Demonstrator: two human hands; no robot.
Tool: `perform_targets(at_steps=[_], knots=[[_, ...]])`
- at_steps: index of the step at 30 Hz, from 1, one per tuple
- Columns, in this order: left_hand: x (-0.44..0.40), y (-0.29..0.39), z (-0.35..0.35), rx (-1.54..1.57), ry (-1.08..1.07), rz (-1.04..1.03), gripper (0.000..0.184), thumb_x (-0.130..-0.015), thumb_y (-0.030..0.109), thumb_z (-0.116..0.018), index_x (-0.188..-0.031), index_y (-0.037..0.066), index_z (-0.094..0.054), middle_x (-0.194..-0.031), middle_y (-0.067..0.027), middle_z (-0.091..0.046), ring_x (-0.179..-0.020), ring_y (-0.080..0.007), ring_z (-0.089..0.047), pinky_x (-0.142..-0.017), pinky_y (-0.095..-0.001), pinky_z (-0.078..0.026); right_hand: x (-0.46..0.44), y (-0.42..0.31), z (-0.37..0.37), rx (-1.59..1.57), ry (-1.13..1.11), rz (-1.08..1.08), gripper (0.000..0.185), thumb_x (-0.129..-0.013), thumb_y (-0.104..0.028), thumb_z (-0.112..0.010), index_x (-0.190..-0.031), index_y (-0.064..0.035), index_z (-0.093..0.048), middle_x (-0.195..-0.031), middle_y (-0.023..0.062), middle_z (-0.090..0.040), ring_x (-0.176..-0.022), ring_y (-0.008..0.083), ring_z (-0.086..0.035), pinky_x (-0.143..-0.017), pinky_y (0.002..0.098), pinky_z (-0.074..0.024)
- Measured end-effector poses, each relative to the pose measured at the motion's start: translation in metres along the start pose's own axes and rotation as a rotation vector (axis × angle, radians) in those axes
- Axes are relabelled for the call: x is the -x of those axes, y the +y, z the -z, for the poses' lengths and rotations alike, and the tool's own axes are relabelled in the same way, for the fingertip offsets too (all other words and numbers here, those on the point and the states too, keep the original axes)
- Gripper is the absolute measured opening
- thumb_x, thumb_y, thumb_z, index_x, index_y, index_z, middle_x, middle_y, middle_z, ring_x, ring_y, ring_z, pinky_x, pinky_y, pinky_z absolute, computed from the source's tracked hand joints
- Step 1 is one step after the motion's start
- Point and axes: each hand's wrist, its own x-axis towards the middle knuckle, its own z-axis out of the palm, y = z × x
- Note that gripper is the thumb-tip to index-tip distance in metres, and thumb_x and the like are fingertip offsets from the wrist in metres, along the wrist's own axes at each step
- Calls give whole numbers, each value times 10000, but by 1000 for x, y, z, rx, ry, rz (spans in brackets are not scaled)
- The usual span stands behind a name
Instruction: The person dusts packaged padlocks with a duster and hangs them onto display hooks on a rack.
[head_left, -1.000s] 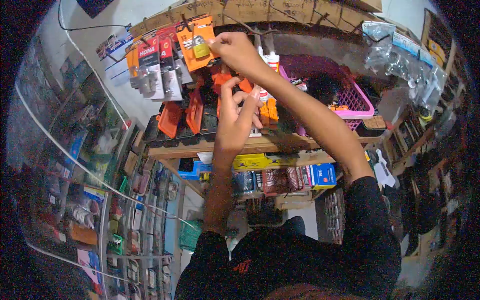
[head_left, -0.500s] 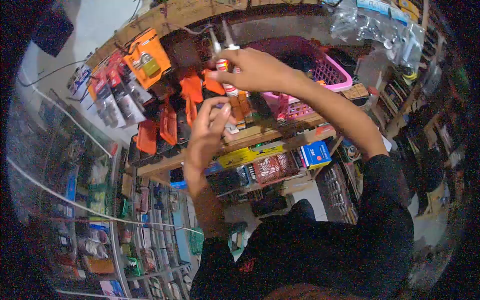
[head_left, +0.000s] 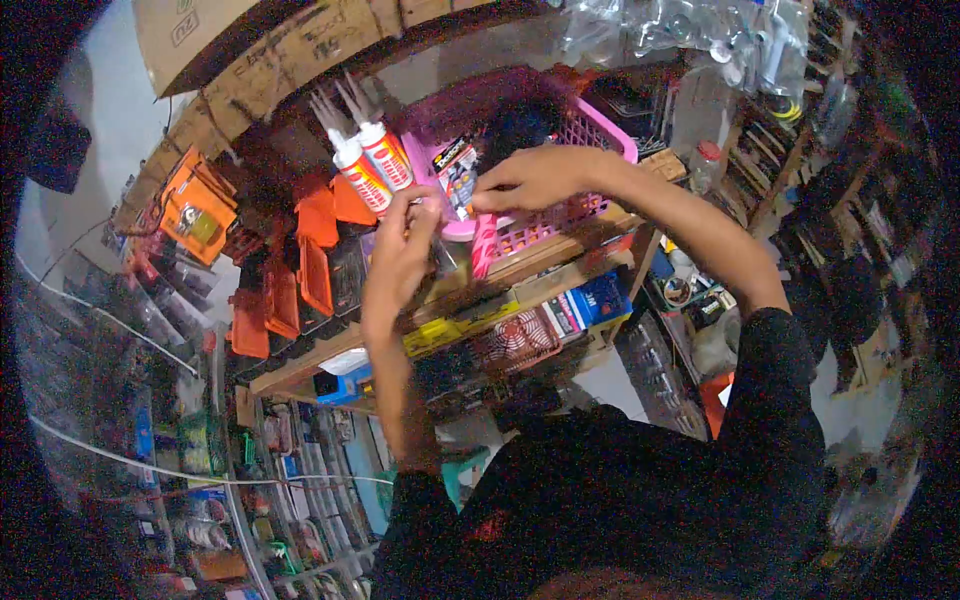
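White-and-red glue tubes [head_left: 372, 170] with long pale nozzles stand tilted on the shelf, left of a pink plastic basket [head_left: 606, 128]. Just below and right of them is my left hand [head_left: 398, 245], fingers curled together; whatever they hold, if anything, is hidden. My right hand [head_left: 535, 182] reaches over the basket's front, its thumb and fingers pinched at the right edge of a dark printed blister pack [head_left: 456, 180]. Below those fingertips a bright pink wrapped piece [head_left: 485, 245] hangs at the basket's front corner.
Orange bins [head_left: 281, 298] line the shelf on the left, near a hanging orange pack with a padlock [head_left: 203, 226]. Clear plastic packs hang at the upper right. Under the wooden shelf edge [head_left: 545, 262] sits a blue box [head_left: 603, 300]. A cardboard box [head_left: 190, 35] is above.
The glue tubes my right hand held now stand on the shelf, released. That hand has moved down to the blister pack at the basket. My left hand's fingers have curled closer. The view has shifted.
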Motion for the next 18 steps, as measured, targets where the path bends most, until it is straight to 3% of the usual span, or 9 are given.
perform_targets(at_steps=[3, 6, 8, 11, 13, 14, 15, 18], knots=[[-21, -4, -28, -315, 78, -263, 280, -955, 237, -485, -1113, 13, -543, -841, -125, -596, -796, -224, -577, -768, -348, -454, 8, 4, 5, 120, 100, -17, 597, -943, -558, -380, -984, -19, -633, -870, 177, -664, -784, 265, -621, -752, 412, -486], [-34, 8, -44, -337, -12, -168, 277, -949, 232, -481, -1105, 11, -542, -839, -165, -600, -796, -257, -597, -754, -353, -455, 30, 27, 17, -125, 256, -83, 598, -950, -554, -368, -909, -25, -644, -763, 155, -652, -720, 256, -615, -709, 417, -491], [-49, 8, -50, -396, -133, -188, 286, -944, 245, -484, -1104, 16, -547, -877, -203, -611, -812, -294, -617, -710, -387, -459, 45, 42, 29, -479, 400, -205, 599, -959, -541, -369, -770, -38, -634, -600, 57, -591, -507, 148, -557, -501, 302, -460], [-90, -19, -55, -516, -408, -208, 287, -935, 233, -493, -1136, 37, -554, -900, -215, -623, -850, -321, -625, -721, -399, -477, 50, 97, 26, -722, 791, -87, 582, -958, -537, -380, -759, -55, -639, -583, 26, -578, -450, 101, -515, -444, 254, -419], [-108, -22, -60, -747, -622, -84, 365, -925, 259, -516, -1219, 42, -510, -1112, -215, -582, -1047, -337, -566, -898, -409, -432, 56, 105, 22, -830, 974, -116, 581, -955, -540, -384, -763, -55, -641, -572, 20, -567, -440, 98, -510, -425, 255, -408], [-116, -19, -63, -861, -730, -22, 411, -919, 272, -528, -1260, 45, -487, -1218, -215, -561, -1145, -346, -536, -987, -415, -409, 54, 110, 18, -912, 959, -138, 568, -956, -532, -393, -768, -53, -635, -568, -2, -537, -440, 84, -485, -427, 240, -382], [-124, -39, -65, -980, -819, -89, 517, -922, 328, -490, -1350, 54, -394, -1297, -235, -493, -1196, -367, -488, -1025, -429, -378, 52, 114, 11, -993, 945, -159, 555, -957, -524, -403, -773, -51, -630, -565, -25, -507, -439, 70, -460, -429, 225, -357], [-123, -84, -80, -1009, -798, -122, 473, -920, 235, -439, -1312, -13, -345, -1244, -278, -483, -1074, -433, -548, -911, -466, -453, 58, 117, 11, -1047, 973, -184, 512, -960, -486, -433, -778, -49, -628, -565, -50, -480, -436, 41, -409, -422, 202, -293]])
